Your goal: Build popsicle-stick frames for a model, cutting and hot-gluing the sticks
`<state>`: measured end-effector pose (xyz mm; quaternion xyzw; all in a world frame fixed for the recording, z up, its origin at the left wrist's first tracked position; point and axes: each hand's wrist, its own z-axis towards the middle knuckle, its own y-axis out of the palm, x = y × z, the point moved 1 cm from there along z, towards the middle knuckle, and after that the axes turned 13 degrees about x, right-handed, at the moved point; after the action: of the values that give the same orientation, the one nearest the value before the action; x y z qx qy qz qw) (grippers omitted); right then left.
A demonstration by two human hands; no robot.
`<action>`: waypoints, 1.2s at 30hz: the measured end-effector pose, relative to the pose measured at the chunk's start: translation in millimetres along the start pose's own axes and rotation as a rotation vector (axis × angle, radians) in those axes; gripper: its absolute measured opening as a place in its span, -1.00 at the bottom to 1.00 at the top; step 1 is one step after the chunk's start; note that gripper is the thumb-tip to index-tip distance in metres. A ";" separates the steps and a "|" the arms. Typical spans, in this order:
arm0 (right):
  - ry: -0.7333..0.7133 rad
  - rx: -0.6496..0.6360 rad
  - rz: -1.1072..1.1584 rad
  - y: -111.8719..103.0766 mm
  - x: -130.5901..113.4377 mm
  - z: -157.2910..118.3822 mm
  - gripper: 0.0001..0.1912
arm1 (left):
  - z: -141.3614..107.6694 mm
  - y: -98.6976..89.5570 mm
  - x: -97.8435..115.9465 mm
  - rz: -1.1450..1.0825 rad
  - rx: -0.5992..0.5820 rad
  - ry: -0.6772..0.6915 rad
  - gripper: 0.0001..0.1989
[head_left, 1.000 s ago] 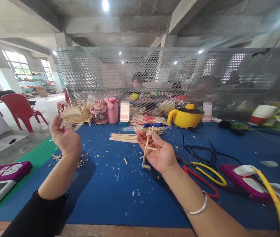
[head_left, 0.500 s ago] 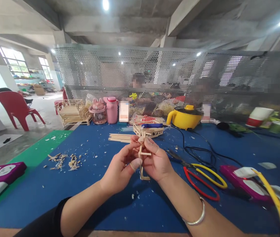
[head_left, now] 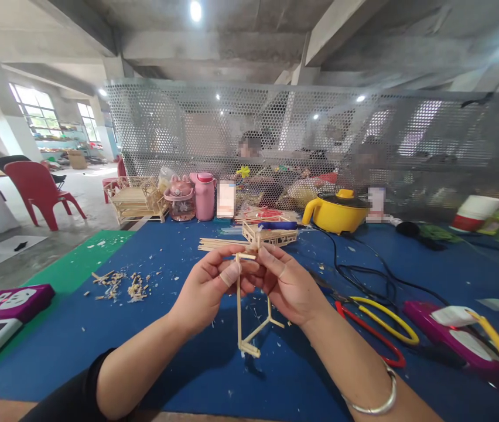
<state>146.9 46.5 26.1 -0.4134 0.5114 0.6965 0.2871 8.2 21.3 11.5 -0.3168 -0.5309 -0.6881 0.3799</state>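
Between my two hands is a small frame of thin wooden sticks [head_left: 239, 310], held above the blue table. My left hand [head_left: 208, 284] pinches its left upright near the top, thumb in front. On the other side my right hand [head_left: 291, 284] grips the frame's upper right part with thumb and fingers, which hide the joints there. The lower end of the frame hangs free, with short sticks jutting out at the corners. Just behind my hands lie a bundle of loose sticks [head_left: 221, 243] and another stick structure [head_left: 271, 235] with a blue-handled tool [head_left: 277, 225] across it.
Stick scraps [head_left: 137, 287] litter the blue table [head_left: 166, 375] on the left. Red-and-yellow-handled pliers [head_left: 385, 319], black cables and a purple device [head_left: 447, 334] lie right. A yellow pot [head_left: 337, 214], pink bottle [head_left: 204, 196] and stick furniture model [head_left: 135, 199] stand at the back before a perforated screen.
The stick frame has turned and now shows its wider side, hanging lower between my hands. My hands have moved slightly apart, and the view has shifted a little left.
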 end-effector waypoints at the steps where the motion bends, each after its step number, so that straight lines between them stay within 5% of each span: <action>1: -0.012 0.016 0.009 0.6 0.0 -0.4 -0.80 | 0.0 -0.4 1.1 -0.001 -0.005 0.004 -0.70; 5: -0.074 0.152 -0.096 2.6 -0.9 -4.3 -0.81 | 2.6 -3.4 6.5 0.024 0.100 0.089 -0.67; 9: -0.527 0.372 -0.670 0.7 -10.0 -11.8 -0.88 | 7.8 -7.3 9.1 0.126 0.245 0.142 -0.51; 12: -0.881 0.308 -1.077 -1.4 -14.3 -14.5 -0.88 | 8.4 -7.1 6.2 0.211 0.215 0.122 -0.47; 14: -0.952 0.252 -1.203 -4.5 -14.7 -13.4 -0.87 | 7.1 -5.8 3.5 0.253 0.172 0.126 -0.55; 21: -0.880 0.101 -1.342 -9.5 -19.9 -10.6 -0.84 | 3.8 -5.4 -1.2 0.303 0.152 0.175 -0.67; 36: -0.606 0.199 -1.002 -2.6 -15.8 -13.8 -0.83 | 0.0 -4.1 -0.9 0.245 0.171 0.188 -0.79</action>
<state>160.8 34.5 36.7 -0.3582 0.2121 0.5116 0.7516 5.2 22.1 8.7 -0.2801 -0.5069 -0.6155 0.5345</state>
